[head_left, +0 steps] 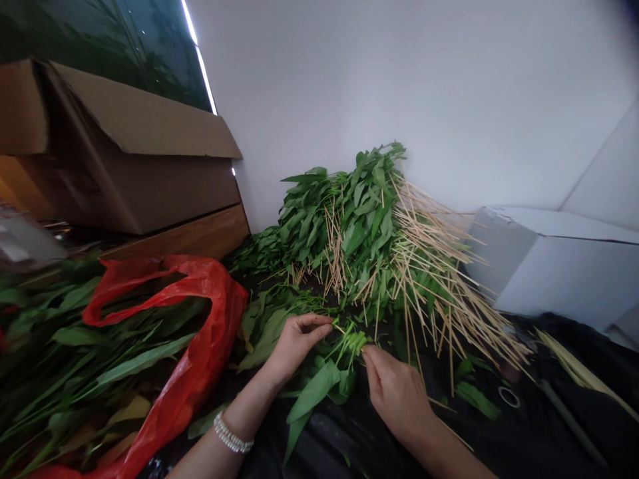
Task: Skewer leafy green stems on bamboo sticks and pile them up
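In front of me my right hand is closed on a thin wooden skewer, whose tail shows beyond the wrist. Folded green stems of leafy greens are bunched on the skewer near its tip, and their leaves hang down toward me. My left hand, wearing a beaded bracelet, pinches a green stem at the skewer's tip. Behind both hands lies a large pile of skewered greens, with many bare skewer ends fanning out to the right.
At left, a red plastic bag holds loose greens. A cardboard box stands behind it on a wooden surface. White boxes sit at the right by the wall. Black sheeting and a small white ring lie nearby.
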Demonstrator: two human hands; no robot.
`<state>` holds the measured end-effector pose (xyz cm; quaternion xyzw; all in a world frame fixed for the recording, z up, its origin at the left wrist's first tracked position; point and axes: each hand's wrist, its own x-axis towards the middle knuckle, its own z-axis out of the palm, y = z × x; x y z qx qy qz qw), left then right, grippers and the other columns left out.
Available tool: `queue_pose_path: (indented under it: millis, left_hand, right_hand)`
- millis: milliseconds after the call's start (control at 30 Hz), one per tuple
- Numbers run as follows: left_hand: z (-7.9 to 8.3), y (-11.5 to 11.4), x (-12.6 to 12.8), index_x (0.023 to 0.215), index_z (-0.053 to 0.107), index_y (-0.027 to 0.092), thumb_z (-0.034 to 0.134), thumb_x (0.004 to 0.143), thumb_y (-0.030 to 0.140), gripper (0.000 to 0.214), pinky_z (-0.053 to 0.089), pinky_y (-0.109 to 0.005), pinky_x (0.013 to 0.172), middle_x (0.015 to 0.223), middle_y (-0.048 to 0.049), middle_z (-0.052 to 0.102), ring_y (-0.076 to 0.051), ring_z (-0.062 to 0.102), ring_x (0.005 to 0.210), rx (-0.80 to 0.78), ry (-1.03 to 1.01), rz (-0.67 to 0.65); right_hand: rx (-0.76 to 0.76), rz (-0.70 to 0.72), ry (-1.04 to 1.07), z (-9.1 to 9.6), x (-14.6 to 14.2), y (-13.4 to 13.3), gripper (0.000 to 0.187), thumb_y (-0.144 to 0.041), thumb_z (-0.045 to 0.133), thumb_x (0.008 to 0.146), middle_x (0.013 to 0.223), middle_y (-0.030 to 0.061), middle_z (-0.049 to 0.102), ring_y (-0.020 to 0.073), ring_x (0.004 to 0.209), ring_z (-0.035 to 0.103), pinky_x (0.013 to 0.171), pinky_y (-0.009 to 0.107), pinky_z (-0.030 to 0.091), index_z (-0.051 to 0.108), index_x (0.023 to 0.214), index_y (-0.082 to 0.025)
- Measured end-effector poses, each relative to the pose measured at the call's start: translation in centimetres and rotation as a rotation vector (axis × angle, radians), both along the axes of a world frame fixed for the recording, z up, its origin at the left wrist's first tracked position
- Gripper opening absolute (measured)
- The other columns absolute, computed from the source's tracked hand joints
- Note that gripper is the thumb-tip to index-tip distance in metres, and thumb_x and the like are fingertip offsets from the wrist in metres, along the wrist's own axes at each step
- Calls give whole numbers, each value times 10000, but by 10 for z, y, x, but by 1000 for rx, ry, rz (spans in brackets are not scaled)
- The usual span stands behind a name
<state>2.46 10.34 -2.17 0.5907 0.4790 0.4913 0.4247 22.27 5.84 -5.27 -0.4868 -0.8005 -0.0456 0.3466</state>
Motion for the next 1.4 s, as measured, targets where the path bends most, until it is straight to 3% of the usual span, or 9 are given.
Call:
queue_pose_path:
  millis: [167,667,833,933,1033,1133,1267,1400]
  left_hand:
    - [-1,0,-1,853,731,137,726,684,424,333,320,-191,456,618,-4,642,-70,430,480,-116,-94,-8]
    - [-6,-1,1,826,712,127,753,642,457,380,302,-180,463,730,-37,669,-59,410,499,-225,-122,-73]
    - [-6,-3,6,764,703,131,754,627,472,370,312,-178,475,622,5,581,-68,405,510,-219,-82,-171]
    - [1,-2,1,795,713,128,682,687,530,418,277,-186,453,572,14,552,-63,358,473,-146,-74,-133]
    - [8,3,-9,858,713,122,547,783,575,488,233,-196,426,531,18,535,-62,315,437,-31,-94,48]
    - [7,9,-18,905,702,121,598,776,501,414,300,-194,444,639,-11,628,-79,415,475,64,-39,185]
    - [-1,12,-17,912,712,155,608,805,323,225,473,-260,693,866,-59,712,-168,619,747,215,233,157]
    - [-13,12,-11,1075,667,225,557,830,192,270,466,-316,870,1043,-55,694,-198,630,953,359,553,43]
  right_hand:
    - [3,39,18,0,0,0,247,-186,321,939,763,-1,657,128,655,637,561,233,361,568,927,-206]
    - [10,61,-17,-1,0,-2,249,-151,313,930,730,5,630,140,635,621,564,250,353,559,940,-188]
    - [14,69,-27,-1,-2,-2,251,-129,311,920,739,14,629,139,650,617,577,247,352,554,960,-180]
    - [12,90,-25,1,-3,-4,241,-122,314,915,704,2,603,128,614,591,576,248,332,546,914,-187]
    - [9,145,-47,4,-4,-7,229,-126,322,908,644,-15,550,115,562,539,573,251,305,515,807,-197]
    - [11,221,-92,6,-5,-11,230,-123,324,899,619,-21,514,111,547,497,567,257,279,478,748,-203]
    - [40,279,-130,9,-6,-13,229,-111,314,892,626,-18,504,121,551,473,560,274,257,468,750,-205]
    - [51,282,-135,10,-7,-13,223,-115,319,894,631,-17,503,128,556,471,559,282,251,467,755,-207]
